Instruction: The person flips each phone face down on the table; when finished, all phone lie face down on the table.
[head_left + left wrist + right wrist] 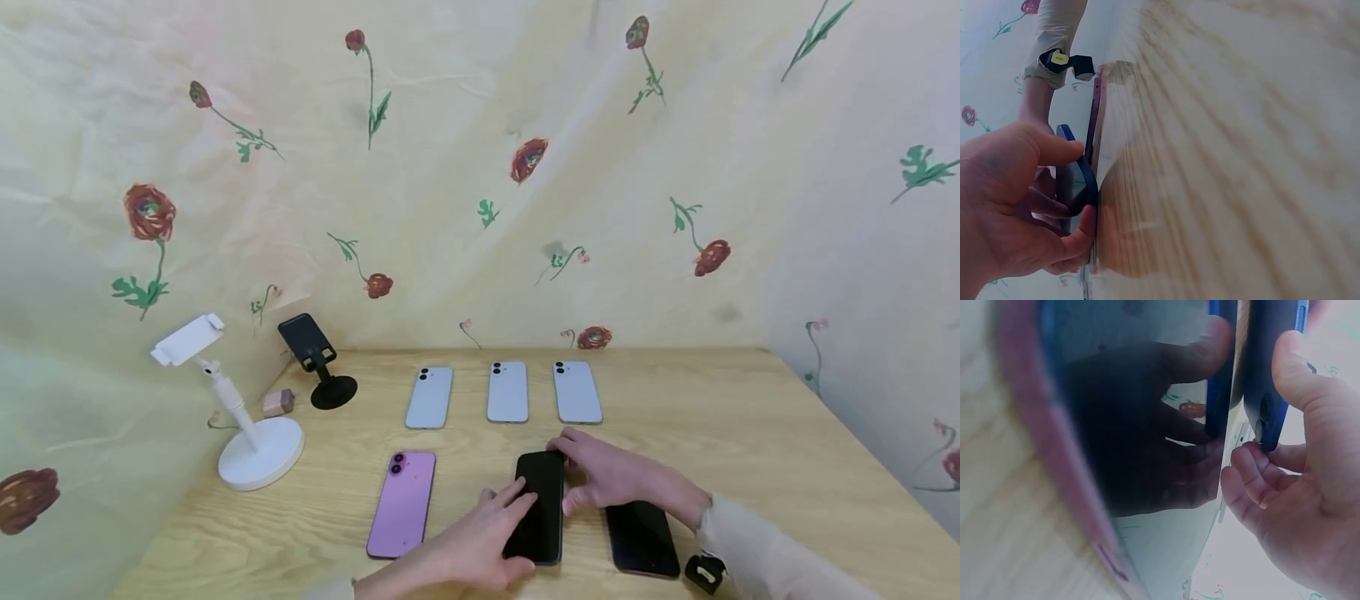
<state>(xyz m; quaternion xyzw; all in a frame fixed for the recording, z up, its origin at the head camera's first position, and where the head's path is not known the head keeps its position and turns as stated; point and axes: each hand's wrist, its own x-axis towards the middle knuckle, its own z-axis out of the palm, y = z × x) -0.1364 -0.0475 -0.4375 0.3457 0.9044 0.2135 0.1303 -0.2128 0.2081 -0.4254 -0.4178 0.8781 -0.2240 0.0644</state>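
A dark blue smartphone (545, 500) is held screen up between both hands over the near middle of the table. My left hand (483, 542) has its thumb near the bottom end and its fingers over the screen and left side. At the top right, my right hand (603, 477) grips the phone's edge between thumb and fingers. In the right wrist view the phone (1263, 369) stands apart from the tabletop, with camera lenses showing on its back. Beneath my right forearm lies another smartphone (642, 542), black screen up, with a pinkish frame.
A purple phone (403, 507) lies back up on the left. Behind are three pale phones in a row: left (430, 398), middle (507, 392), right (577, 392). A white phone stand (261, 454), a black phone stand (333, 392) and a pink charger (278, 402) stand at the far left.
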